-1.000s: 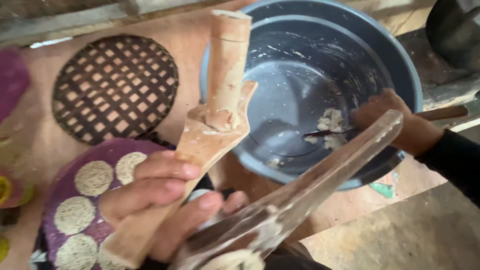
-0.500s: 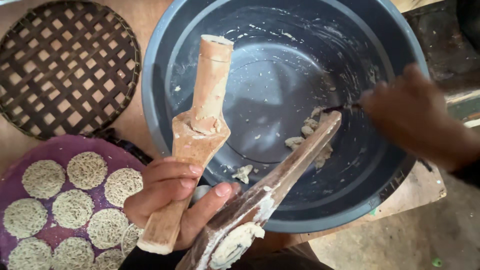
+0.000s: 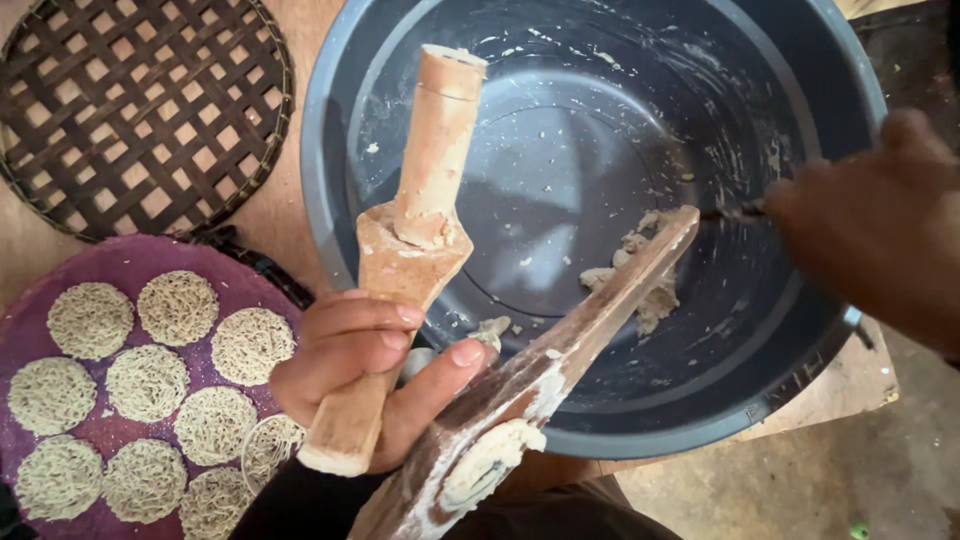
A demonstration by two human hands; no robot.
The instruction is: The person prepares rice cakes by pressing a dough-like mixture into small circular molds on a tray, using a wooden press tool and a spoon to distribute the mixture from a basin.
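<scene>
Nearest, at 6 o'clock: wooden noodle press (image 3: pixel 500 400), hinged in two arms and caked with pale dough at the lower end. Left hand (image 3: pixel 365 370) wrapped tight around the lower handle, fingers curled over the top, thumb braced against the second arm. Upper plunger arm tilted toward 12 o'clock, over the basin rim.

At 8 o'clock, just beside that hand: purple woven tray (image 3: pixel 120 270) carrying round nests of pressed noodles (image 3: pixel 150 385), set close together, some touching.

At 10 o'clock: empty dark lattice tray (image 3: pixel 140 110), lying flat on the wooden surface.

From centre toward 1 o'clock: large grey basin (image 3: pixel 600 150), walls smeared with dough. Small lump of dough (image 3: pixel 640 275) left on the bottom, partly behind the press arm.

At 3 o'clock, farthest: right hand (image 3: pixel 880 230), blurred, reaching inside the basin and pinched around a thin dark tool whose tip points at the dough; exact finger spread hard to tell through the blur.

Best handled, judging from this: press kept steady and angled over the basin to catch crumbs; scraping done along the wall toward the lump, gathered into one piece; firm grip on the handle, thumb clear of the hinge.
</scene>
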